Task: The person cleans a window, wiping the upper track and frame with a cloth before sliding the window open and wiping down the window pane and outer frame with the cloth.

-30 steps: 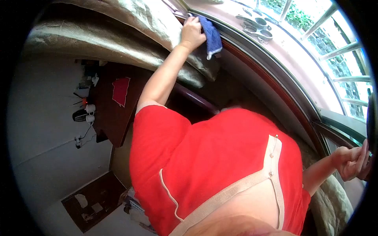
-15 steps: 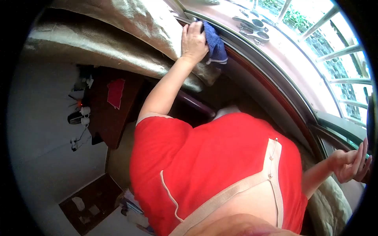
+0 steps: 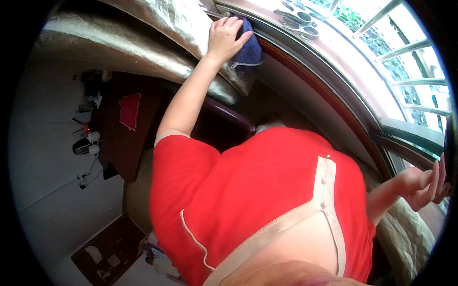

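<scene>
At the upper left, my left hand (image 3: 223, 42) presses a blue cloth (image 3: 249, 47) with a pale edge against the window track (image 3: 276, 31). Its fingers bend over the track, the thumb lies across the cloth, and part of the cloth hangs down over the frame. Far to the right, my right hand (image 3: 422, 187) is raised beside the window frame, its fingers curled together. A dark shape at the view's edge hides what those fingers hold, if anything.
Metal scoops or spoons (image 3: 300, 21) lie on the pale sill (image 3: 334, 47), inside the window bars (image 3: 410, 49). A gold curtain (image 3: 129, 50) hangs at the upper left. Beyond it stands a dark table (image 3: 126, 148) with a red cloth (image 3: 129, 110) and cups (image 3: 93, 143).
My left hand and the blue cloth have moved left along the track from half a second ago, and the thumb now sticks out more. My right hand has risen slightly.
</scene>
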The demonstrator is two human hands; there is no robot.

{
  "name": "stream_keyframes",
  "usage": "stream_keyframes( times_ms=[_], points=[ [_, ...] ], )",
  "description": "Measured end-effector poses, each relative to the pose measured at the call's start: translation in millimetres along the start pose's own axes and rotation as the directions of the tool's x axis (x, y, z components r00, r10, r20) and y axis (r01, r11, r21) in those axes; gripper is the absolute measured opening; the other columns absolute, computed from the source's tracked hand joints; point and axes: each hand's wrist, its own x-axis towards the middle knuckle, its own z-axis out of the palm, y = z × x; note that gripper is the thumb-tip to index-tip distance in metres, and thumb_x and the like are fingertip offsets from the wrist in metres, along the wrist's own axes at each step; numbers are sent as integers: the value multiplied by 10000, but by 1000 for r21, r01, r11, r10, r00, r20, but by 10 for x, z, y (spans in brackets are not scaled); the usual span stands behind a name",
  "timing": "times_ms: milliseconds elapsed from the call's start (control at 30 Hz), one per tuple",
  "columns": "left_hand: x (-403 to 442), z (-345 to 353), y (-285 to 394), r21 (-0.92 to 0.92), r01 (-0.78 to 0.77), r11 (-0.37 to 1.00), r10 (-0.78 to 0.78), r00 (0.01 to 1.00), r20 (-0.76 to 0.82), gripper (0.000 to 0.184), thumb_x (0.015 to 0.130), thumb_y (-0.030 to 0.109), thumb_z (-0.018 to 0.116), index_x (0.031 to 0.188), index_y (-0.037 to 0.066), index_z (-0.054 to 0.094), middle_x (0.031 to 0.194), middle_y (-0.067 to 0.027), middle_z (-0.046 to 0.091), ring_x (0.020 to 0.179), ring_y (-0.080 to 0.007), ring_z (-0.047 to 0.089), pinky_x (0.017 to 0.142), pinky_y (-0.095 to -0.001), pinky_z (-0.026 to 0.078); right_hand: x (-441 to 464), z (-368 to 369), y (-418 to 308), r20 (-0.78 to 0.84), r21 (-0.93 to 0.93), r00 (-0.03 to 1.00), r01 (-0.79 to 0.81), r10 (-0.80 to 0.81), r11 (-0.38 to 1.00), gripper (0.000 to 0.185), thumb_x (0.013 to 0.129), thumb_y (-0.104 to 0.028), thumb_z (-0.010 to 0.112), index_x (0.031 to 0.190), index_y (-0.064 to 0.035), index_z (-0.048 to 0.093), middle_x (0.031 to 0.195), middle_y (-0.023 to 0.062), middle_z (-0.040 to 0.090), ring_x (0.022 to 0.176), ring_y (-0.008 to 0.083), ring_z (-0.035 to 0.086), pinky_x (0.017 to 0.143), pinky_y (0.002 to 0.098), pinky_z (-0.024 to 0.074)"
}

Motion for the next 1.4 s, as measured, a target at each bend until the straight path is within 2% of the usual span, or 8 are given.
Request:
stream_keyframes(
  times_ms=[33,67,233,633,900,1100,1233,1400],
  points=[
    [2,36,56,227,-133,965,154,985,-74,339,786,420,657,918,109,633,955,-50,616,947,-269,565,878,-427,367,15,17,-21,-23,60,999,-37,39,997,173,893,18,479,854,44,646,836,152,706,766,253,699,769,296,541],
    [18,-3,154,223,-134,966,154,985,-74,339,786,420,657,918,109,633,955,-51,616,947,-269,565,878,-427,367,31,36,-41,-47,123,996,-71,78,990,181,891,28,468,855,49,644,839,164,703,778,266,699,748,304,551],
    [46,103,368,379,59,924,-108,988,110,204,821,317,601,835,121,655,855,-32,619,897,-257,563,756,-420,375,-113,23,-18,68,171,988,-150,140,974,187,893,39,447,879,78,629,849,184,698,799,289,697,693,303,570],
    [140,296,426,33,-14,999,10,994,110,144,767,167,547,713,34,561,711,-134,600,743,-328,595,702,-455,465,-242,-147,-48,205,-42,974,-90,97,995,217,923,1,430,877,76,628,858,148,708,827,240,689,853,318,521],
    [64,410,1507,-130,-103,986,120,984,130,134,697,163,581,606,81,525,650,-115,596,639,-296,594,643,-431,458,-298,-205,10,-21,206,990,-130,137,970,252,925,-7,396,846,95,613,818,192,695,831,274,693,854,363,535],
    [-27,496,2442,-351,-141,926,200,970,137,133,710,143,579,627,66,509,632,-119,572,636,-297,581,648,-423,452,-487,-558,71,-1,179,980,-195,199,964,219,914,-13,399,903,95,590,831,210,685,795,297,688,863,401,523],
    [-67,570,2961,-435,-190,880,282,946,157,139,716,157,596,637,59,537,653,-120,590,650,-306,586,661,-424,462,-538,-795,66,6,164,954,-297,300,941,446,956,-231,392,809,120,625,801,241,674,863,302,630,874,403,480],
    [-113,647,3516,-507,-249,825,362,922,136,145,719,165,606,639,58,551,654,-130,599,645,-298,599,639,-419,471,-538,-1126,109,73,138,951,-309,302,941,531,955,-301,352,778,116,629,796,251,673,803,309,662,918,418,462]
  ],
)
